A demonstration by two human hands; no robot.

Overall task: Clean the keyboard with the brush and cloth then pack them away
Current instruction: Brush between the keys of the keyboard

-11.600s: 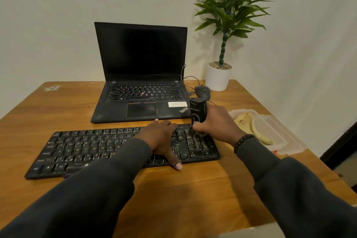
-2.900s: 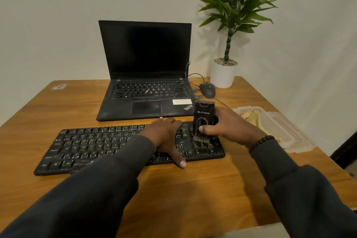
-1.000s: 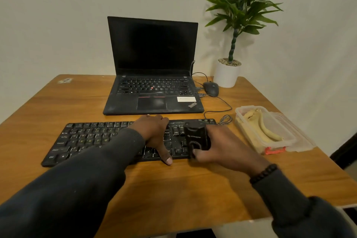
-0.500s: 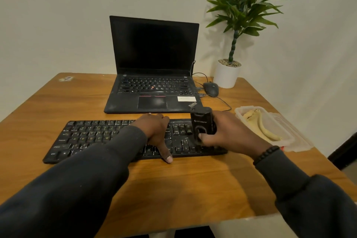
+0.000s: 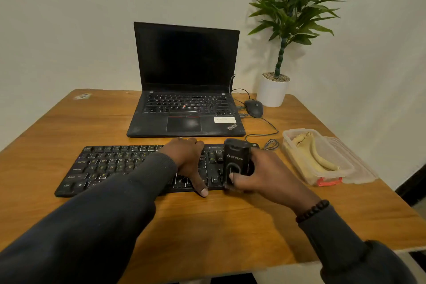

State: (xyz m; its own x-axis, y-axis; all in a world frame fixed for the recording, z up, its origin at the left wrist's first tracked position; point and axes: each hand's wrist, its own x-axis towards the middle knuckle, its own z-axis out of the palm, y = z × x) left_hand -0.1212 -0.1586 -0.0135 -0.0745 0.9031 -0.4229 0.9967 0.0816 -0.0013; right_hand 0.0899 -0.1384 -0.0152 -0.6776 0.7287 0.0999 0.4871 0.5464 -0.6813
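head cam looking down at the desk: the right hand point(image 5: 260, 175) is wrapped around a chunky black plastic brush block point(image 5: 236, 162), thumb across its front face and fingers curled behind it, holding it upright on the right end of the flat black full-size keyboard point(image 5: 110, 168). can't actually see the bristles from here, the bottom of the block is hidden by the thumb. the left hand point(image 5: 187, 159) lies flat on the keys just left of the brush, fingers relaxed over the far edge, thumb stretched down past the near edge onto the wood, gripping nothing. both arms are in dark grey sleeves and there's a black bead bracelet point(image 5: 312, 211) on the right wrist. the keyboard sits across the middle of the orange-brown wooden table point(image 5: 230, 226). off to the right there's a clear plastic tub point(image 5: 299, 168) with a crumpled pale yellow cloth point(image 5: 309, 152) inside, and its clear lid point(image 5: 355, 163) lies right beside it. behind the keyboard is an open black laptop point(image 5: 186, 80) with a dark screen, then a black wired mouse point(image 5: 253, 108) and a leafy green plant in a white pot point(image 5: 273, 92) at the back right corner.
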